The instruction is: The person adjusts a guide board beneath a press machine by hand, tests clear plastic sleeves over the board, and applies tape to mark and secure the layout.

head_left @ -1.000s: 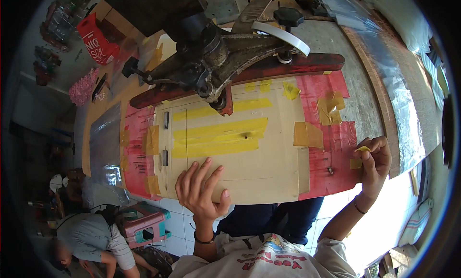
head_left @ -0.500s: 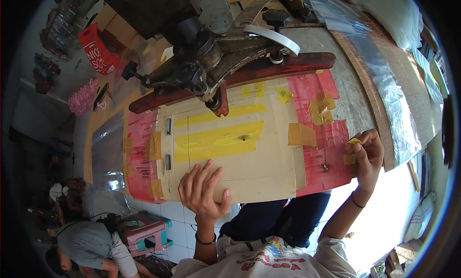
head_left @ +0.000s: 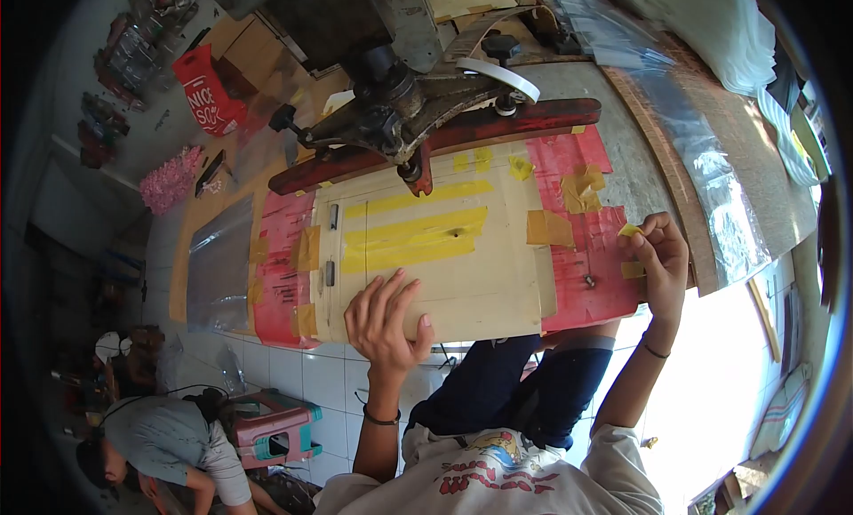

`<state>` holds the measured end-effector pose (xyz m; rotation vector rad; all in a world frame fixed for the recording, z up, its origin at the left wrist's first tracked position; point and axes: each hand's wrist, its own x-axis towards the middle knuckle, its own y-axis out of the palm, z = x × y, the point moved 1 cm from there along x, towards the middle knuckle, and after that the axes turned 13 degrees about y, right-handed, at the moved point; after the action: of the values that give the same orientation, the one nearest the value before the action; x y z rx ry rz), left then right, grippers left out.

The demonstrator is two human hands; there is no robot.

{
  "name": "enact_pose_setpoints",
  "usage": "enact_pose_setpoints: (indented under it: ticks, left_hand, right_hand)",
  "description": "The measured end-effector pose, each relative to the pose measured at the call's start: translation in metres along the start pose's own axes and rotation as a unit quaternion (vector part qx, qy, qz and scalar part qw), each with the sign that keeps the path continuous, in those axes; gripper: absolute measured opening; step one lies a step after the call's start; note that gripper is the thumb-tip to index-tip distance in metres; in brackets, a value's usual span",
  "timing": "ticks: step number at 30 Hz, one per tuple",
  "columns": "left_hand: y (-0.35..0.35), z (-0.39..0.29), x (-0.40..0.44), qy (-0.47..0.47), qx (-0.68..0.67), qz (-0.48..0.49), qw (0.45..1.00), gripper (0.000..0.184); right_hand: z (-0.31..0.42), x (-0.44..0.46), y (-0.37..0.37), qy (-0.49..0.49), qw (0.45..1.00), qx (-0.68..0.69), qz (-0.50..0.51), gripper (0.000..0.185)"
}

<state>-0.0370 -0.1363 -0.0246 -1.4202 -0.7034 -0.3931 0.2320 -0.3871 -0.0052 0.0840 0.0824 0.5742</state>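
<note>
My left hand (head_left: 384, 319) lies with fingers spread on the near edge of a cream board (head_left: 462, 297). Strips of yellow tape (head_left: 413, 235) run across the board's upper half. Pinched between thumb and fingertips of my right hand (head_left: 665, 262) is a small piece of yellow tape (head_left: 630, 231), at the right edge of the red sheet (head_left: 591, 302). Brown tape (head_left: 550, 228) joins the board to this sheet. Above the board stands a metal press head (head_left: 400, 115) with a long red bar (head_left: 533, 117).
A white tape roll (head_left: 498, 78) rests on the press arm. Clear plastic sheet (head_left: 218, 275) lies at the left, near a red bag (head_left: 209, 93). A wooden board with plastic (head_left: 724, 204) is at the right. A person (head_left: 169, 439) bends beside stacked stools (head_left: 271, 426) lower left.
The camera view has shifted, so the board and press sit a little differently in frame. My right hand still pinches the tape piece, and my left still rests on the board.
</note>
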Motion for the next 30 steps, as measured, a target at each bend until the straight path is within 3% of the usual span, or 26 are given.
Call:
enact_pose_setpoints:
  ticks: [13, 30]
  left_hand:
    - [-0.004, -0.003, -0.002, 0.016, -0.003, -0.041, 0.999, 0.034]
    - [-0.003, 0.002, -0.005, 0.004, -0.003, -0.052, 0.999, 0.034]
  right_hand:
    - [-0.004, 0.007, -0.004, -0.041, 0.996, 0.025, 0.08, 0.007]
    - [-0.016, 0.014, -0.009, -0.055, 0.997, -0.054, 0.02, 0.007]
